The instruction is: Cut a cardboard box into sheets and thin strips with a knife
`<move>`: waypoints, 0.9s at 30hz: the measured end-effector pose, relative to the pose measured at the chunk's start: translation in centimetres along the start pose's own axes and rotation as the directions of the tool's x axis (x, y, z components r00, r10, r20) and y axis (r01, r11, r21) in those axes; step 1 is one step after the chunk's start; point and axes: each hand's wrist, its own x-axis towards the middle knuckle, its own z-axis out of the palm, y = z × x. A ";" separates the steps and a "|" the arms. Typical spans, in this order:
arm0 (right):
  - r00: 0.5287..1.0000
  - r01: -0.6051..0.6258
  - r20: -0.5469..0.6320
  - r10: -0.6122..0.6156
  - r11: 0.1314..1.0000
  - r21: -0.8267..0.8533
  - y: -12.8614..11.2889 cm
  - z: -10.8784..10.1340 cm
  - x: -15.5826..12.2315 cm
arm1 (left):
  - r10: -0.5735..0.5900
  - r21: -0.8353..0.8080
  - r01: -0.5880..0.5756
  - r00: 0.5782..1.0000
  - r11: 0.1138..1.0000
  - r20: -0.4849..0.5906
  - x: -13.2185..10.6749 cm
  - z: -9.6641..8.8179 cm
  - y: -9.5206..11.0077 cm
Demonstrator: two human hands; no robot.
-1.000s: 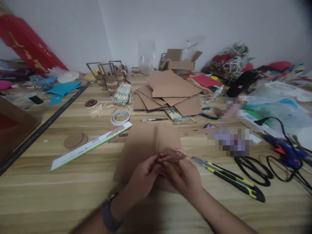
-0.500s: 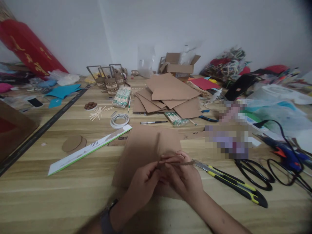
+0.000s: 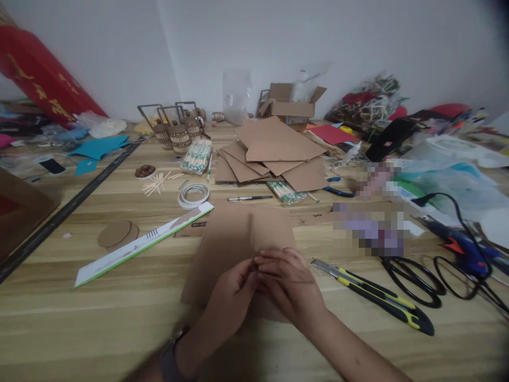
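Note:
My left hand (image 3: 234,286) is closed in a pinch above a flat cardboard sheet (image 3: 230,228). Its fingertips meet those of my right hand (image 3: 292,284), which is closed too, with the fingers bent over. Between them is a thin brown cardboard strip (image 3: 253,267), mostly hidden by the fingers. A narrow dark upright line shows just beyond the fingertips; whether it is part of the strip or a shadow I cannot tell. A yellow and black utility knife (image 3: 377,297), blade out, lies right of my right hand, touching neither hand.
A white ruler-like strip with a green edge (image 3: 147,241) and cardboard discs (image 3: 117,233) lie at left. Beyond the sheet are a pen (image 3: 250,199), a tape roll (image 3: 193,195) and stacked cardboard (image 3: 278,140). At right sits a blue glue gun (image 3: 467,252) with its black cable.
The strip stuck out rightward across my right hand before; now its length is mostly covered. My right fingers have folded over toward the left fingertips. The view has shifted slightly.

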 end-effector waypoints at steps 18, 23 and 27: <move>1.000 -0.012 -0.005 0.012 0.999 -0.042 -0.3 -0.4 0.2 | 0.025 -0.026 -0.024 0.999 0.999 0.038 0.1 -0.2 -0.2; 1.000 -0.024 -0.011 0.023 0.999 -0.043 -0.2 -0.8 0.3 | 0.007 -0.054 -0.004 0.998 0.999 0.067 -0.2 0.0 -0.1; 0.981 -0.190 -0.051 0.188 0.982 -0.018 -0.4 -0.9 0.3 | -0.019 -0.114 0.034 0.991 0.993 0.132 -0.3 0.0 -0.2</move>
